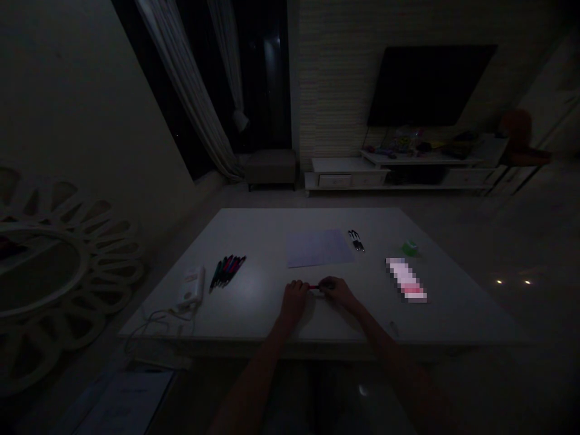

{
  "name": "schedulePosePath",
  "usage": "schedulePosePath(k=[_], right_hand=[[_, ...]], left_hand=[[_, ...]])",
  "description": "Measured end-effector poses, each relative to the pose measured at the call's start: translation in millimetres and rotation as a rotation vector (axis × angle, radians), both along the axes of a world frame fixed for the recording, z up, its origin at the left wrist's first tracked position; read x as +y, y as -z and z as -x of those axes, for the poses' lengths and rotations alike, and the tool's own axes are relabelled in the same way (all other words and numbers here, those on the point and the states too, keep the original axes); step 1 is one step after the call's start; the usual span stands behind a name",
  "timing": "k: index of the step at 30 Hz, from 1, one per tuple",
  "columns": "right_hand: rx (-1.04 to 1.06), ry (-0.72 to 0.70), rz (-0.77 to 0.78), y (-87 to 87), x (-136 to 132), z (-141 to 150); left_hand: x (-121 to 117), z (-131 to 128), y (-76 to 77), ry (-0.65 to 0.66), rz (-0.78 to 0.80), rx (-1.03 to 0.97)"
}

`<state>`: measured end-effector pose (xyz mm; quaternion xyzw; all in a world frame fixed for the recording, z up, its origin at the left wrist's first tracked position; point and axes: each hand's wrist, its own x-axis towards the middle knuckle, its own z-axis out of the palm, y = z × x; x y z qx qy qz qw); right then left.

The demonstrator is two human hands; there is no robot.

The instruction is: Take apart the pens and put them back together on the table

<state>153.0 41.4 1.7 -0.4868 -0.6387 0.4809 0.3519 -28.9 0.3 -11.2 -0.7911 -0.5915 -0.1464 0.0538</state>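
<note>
Just above the front part of the white table (254, 314), both hands meet on a red pen (314, 287) that lies level between them. My left hand (295, 297) is closed around its left end. The fingers of my right hand (336, 292) pinch the other end, which looks dark. Beyond the hands lies a sheet of paper (319, 248). Several pens (227, 272) in dark, red, green and blue tones rest side by side to the left. A small group of black-and-white pen parts (356, 240) sits right of the paper; their exact kind is hard to make out.
At the table's left stands a white power strip (191, 287) with cables. To the right are a pixelated phone-like object (405, 280), a green item (410, 248) and a small clear piece (394, 328). Papers (131, 402) lie below the table's left edge. The room is dim.
</note>
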Motion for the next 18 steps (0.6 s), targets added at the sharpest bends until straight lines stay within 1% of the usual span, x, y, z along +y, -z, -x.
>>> schedulePosePath(k=[2,5,7,10,14,15,18], right_hand=[[0.018,0.013,-0.006,-0.4,-0.4,0.8],[-0.027,0.001,0.044,-1.3,-0.2,1.8],[-0.030,-0.007,-0.006,-1.2,0.6,1.6],[-0.011,0.017,-0.103,1.6,1.7,0.4],[-0.048,0.074,-0.147,6.9,1.2,1.0],[-0.052,0.085,-0.126,7.3,0.7,1.9],[-0.070,0.065,0.014,4.9,-0.6,5.4]], left_hand=[[0.1,-0.1,-0.1,0.002,0.000,-0.005],[0.4,0.5,0.8,0.010,-0.011,-0.007],[0.4,0.9,1.4,0.006,-0.016,0.000],[-0.4,0.8,0.6,-0.004,-0.010,0.006],[-1.9,-0.8,-2.5,-0.020,0.000,0.001],[-2.1,-1.1,-3.1,-0.025,-0.001,0.000],[-2.0,-1.1,-3.2,-0.022,-0.008,-0.006]])
